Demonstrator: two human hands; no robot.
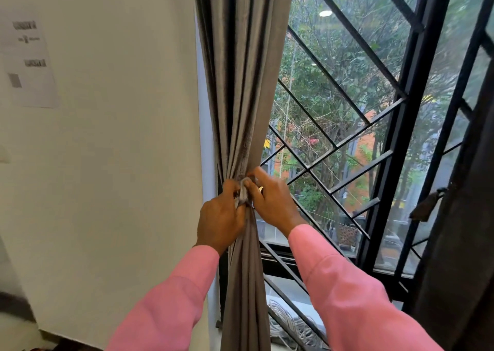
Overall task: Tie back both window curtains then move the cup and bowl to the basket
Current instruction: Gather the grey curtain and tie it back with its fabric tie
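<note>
The left curtain, grey-brown, hangs gathered into a narrow bunch at the window's left side. A pale grey tieback wraps the bunch at its waist. My left hand pinches the tieback from the left, and my right hand grips it from the right; both touch at the knot. The right curtain, dark, hangs at the frame's right edge with a tassel tie dangling beside it. Cup, bowl and basket are out of view.
A window with black diagonal bars fills the right half, trees beyond it. A white wall with a printed sheet stands to the left. Coiled grey cables lie on the sill below.
</note>
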